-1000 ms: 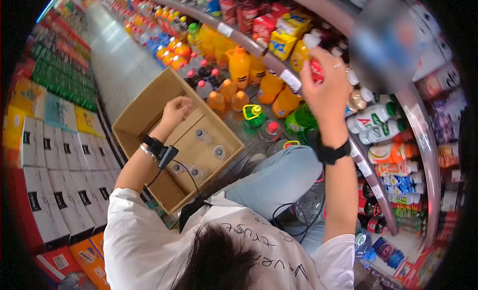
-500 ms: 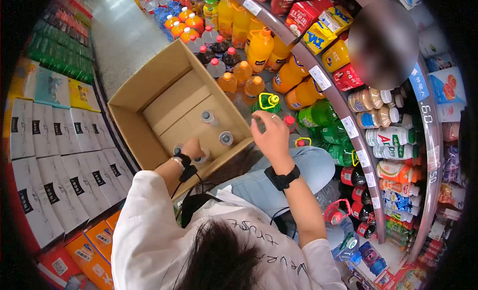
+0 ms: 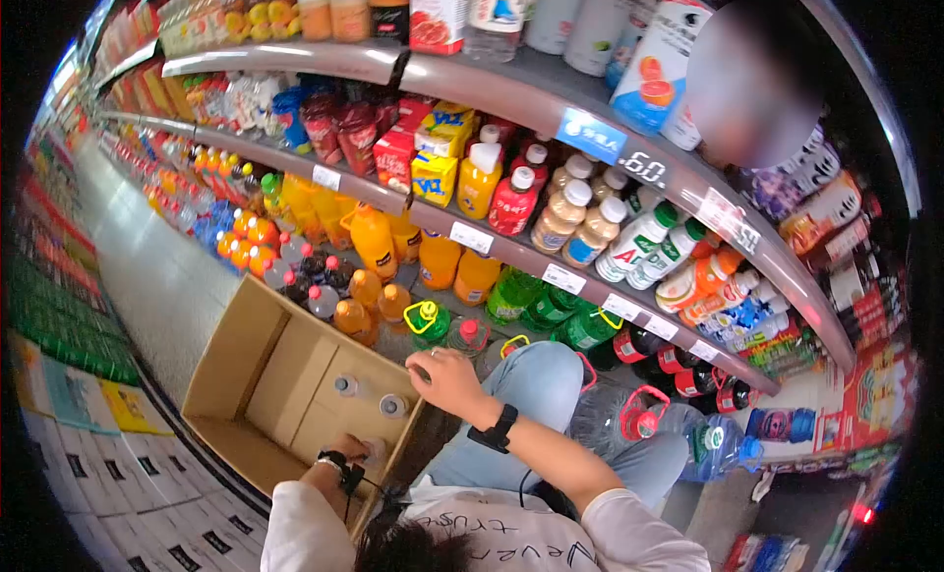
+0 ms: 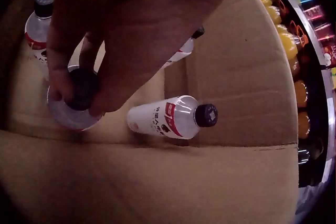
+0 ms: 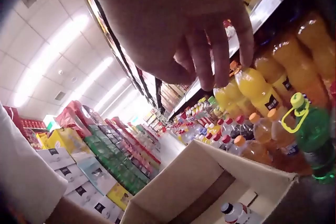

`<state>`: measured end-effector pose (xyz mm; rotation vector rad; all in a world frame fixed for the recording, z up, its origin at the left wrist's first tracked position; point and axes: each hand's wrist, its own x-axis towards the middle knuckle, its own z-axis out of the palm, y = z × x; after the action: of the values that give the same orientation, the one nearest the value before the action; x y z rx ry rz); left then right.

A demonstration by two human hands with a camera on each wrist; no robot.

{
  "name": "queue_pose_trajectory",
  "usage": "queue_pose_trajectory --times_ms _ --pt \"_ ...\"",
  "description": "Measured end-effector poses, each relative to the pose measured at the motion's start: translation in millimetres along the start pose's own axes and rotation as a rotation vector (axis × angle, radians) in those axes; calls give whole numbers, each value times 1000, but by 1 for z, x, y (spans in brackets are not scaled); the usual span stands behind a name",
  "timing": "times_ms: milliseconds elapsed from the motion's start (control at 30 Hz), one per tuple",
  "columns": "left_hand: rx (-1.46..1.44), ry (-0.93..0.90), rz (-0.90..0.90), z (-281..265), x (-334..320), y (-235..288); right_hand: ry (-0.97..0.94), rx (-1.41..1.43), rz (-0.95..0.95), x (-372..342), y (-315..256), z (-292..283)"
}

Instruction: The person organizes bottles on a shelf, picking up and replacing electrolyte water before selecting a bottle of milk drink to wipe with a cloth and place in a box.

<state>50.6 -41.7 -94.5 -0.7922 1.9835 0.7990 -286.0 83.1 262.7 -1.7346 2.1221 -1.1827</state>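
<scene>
Your left hand pinches the dark cap of a bottle inside the carton, near the corner closest to you, partly covering it. Your right hand, fingers loosely bent, hangs by the carton's right corner. In the left wrist view, your left hand mostly hides another bottle.

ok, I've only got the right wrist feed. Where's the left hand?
Observer: Head view puts the left hand inside the carton.
Operator: Doing what?
Observer: Left wrist view shows its fingers and thumb around the dark cap of a bottle.
Operator: Person standing or down low?
Observer: Low, it seems: head view shows a bent knee beside the carton.
</scene>
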Motion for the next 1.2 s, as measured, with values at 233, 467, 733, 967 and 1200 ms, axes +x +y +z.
queue_pose_trajectory --times_ms 233,467,733,967,1200 --pt "-818 354 10 -93 -105 40 -58 0 -13 -14 0 -19" --pt "-320 691 316 -218 -280 140 -258 82 -41 -18 -4 -18" --pt "-420 527 747 -339 -443 258 -183 364 -152 3 -57 -54" --pt "-780 585 1159 -406 -455 332 175 445 -46 46 -79 -149" --pt "-501 869 1263 -442 -378 395 592 420 -43 156 -57 -235"
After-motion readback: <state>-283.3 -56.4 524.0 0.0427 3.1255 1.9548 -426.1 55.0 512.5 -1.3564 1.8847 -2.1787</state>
